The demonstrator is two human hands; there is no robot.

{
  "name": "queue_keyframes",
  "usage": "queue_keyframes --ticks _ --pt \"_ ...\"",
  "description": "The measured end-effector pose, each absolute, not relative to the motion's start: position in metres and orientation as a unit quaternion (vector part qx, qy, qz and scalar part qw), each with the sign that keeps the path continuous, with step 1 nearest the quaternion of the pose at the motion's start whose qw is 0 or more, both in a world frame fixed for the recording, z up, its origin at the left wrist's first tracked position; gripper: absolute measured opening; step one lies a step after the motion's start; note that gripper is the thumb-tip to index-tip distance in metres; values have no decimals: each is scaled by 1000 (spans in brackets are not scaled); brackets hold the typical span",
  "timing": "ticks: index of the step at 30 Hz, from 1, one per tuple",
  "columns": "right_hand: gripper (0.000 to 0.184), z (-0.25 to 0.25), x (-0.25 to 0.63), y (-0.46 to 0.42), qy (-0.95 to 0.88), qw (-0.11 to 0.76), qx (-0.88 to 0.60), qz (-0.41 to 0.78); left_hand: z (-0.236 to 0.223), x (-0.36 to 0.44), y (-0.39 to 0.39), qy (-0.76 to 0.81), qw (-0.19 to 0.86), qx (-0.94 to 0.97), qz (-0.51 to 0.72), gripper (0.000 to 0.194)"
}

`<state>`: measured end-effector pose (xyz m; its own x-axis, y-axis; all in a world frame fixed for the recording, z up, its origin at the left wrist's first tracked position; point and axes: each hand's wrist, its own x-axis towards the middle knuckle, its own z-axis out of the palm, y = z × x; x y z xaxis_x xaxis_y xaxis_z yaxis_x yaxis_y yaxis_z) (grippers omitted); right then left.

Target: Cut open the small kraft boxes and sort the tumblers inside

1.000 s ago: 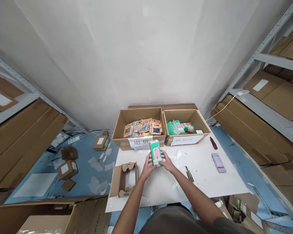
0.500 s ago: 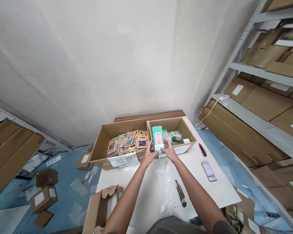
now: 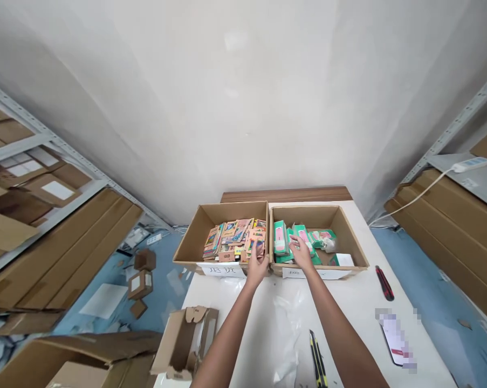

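Two open cartons stand side by side at the far edge of the white table (image 3: 348,307). The left carton (image 3: 194,237) holds several colourful flat packs. In the right carton (image 3: 348,237) lie several green boxes. A green box with a pink picture (image 3: 281,240) lies at this carton's left side. My right hand (image 3: 302,254) reaches into the right carton, fingers spread over the green boxes, holding nothing. My left hand (image 3: 258,267) is open at the front rim between the two cartons, empty.
A small opened cardboard box (image 3: 186,339) sits at the table's near left corner. Crumpled clear wrap (image 3: 287,323), a yellow-black knife (image 3: 318,366), a red knife (image 3: 384,283) and a phone (image 3: 397,339) lie on the table. Shelves with cartons line both sides.
Both hands carried the green box with the pink picture forward from above the table into the right carton. They have let go of it, and the left hand has drawn back to the rim.
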<state>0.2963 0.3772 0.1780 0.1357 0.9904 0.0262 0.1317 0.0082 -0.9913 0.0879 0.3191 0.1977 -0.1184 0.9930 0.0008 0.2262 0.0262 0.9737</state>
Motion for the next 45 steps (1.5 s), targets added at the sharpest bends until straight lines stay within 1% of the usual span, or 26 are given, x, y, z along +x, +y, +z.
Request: queue_keyframes --ticks 2,5,8,11,15,19,21,23,26,27,28,30,31,32,34,35,36,37,39,40,41,42,45 --pt "45 185 279 363 -504 513 -556 417 189 62 289 596 399 495 491 79" --pt "45 204 248 340 -528 525 -529 407 176 22 249 617 381 468 505 65" --pt "39 221 210 318 -557 520 -495 418 169 -26 215 646 358 463 490 53" --pt "36 225 159 292 -571 496 -470 455 163 -89 178 683 307 474 463 41" --pt "30 201 67 239 -584 428 -444 527 148 -182 115 728 235 544 345 34" --pt "19 158 -37 164 -618 324 -395 598 123 -243 49 732 232 610 196 36" --pt "14 137 -73 131 -664 284 -385 575 111 -256 24 723 245 627 154 29" --pt "13 119 -89 107 -723 249 -407 500 101 -264 6 721 263 627 138 23" --pt "14 103 -78 86 -786 169 -462 375 92 -274 -12 707 308 622 137 27" --pt "16 100 -68 81 -798 135 -473 348 90 -278 -16 695 326 626 136 32" --pt "21 98 -57 77 -807 102 -481 328 88 -281 -20 682 344 632 132 41" --pt "40 95 -38 65 -812 43 -493 311 82 -285 -26 659 364 647 120 58" --pt "49 93 -31 58 -809 20 -498 311 79 -285 -29 653 362 655 114 59" --pt "58 91 -27 50 -805 0 -501 317 76 -283 -32 653 352 661 112 55" --pt "68 82 -26 33 -798 -25 -501 334 69 -276 -37 667 315 664 122 33" --pt "68 76 -27 25 -797 -29 -497 341 65 -272 -39 678 292 662 132 22" --pt "62 70 -30 19 -799 -25 -494 343 62 -268 -41 688 271 659 142 14" --pt "50 64 -33 14 -801 -14 -492 341 59 -264 -43 695 251 657 152 11" --pt "22 55 -36 10 -803 24 -495 331 56 -260 -46 698 218 661 169 12" --pt "12 53 -37 10 -802 47 -498 326 57 -259 -46 695 205 666 178 13" --pt "6 53 -35 12 -800 71 -500 323 59 -258 -46 689 192 673 189 13" --pt "4 55 -33 16 -799 97 -500 321 63 -257 -46 683 179 678 202 14" --pt "7 76 -21 31 -798 174 -488 308 87 -250 -39 668 137 687 251 15"
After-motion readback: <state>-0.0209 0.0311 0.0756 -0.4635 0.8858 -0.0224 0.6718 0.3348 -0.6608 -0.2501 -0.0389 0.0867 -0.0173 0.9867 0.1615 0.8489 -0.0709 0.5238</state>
